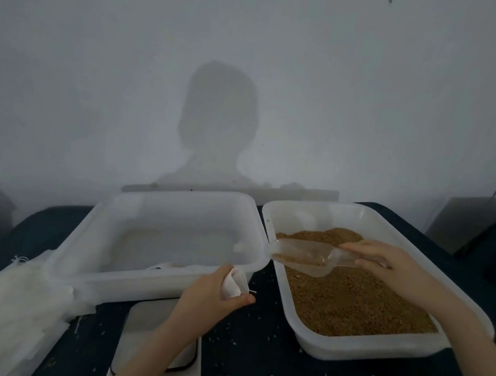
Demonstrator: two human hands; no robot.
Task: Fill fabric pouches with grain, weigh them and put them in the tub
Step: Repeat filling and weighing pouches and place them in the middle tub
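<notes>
My left hand (213,292) grips a white pouch (233,283): fingers curled round it, thumb along its lower edge, its mouth turned up toward the scoop. The pouch sits just in front of the near right corner of the tub (155,233), above the gap between the two containers. My right hand (386,265) holds the handle of a clear scoop (304,256), fingers wrapped over it, thumb beneath. The scoop is tilted, mouth toward the left, a little grain (351,298) lying in its lip. It hangs over the left end of the tray (376,351), near the pouch but not touching it. Grain covers the tray floor. The scale (150,331) lies on the worktop (267,360) under my left forearm. A pile of unfilled pouches (1,308) lies at the left, touching the tub. Stray grains dot the worktop.
</notes>
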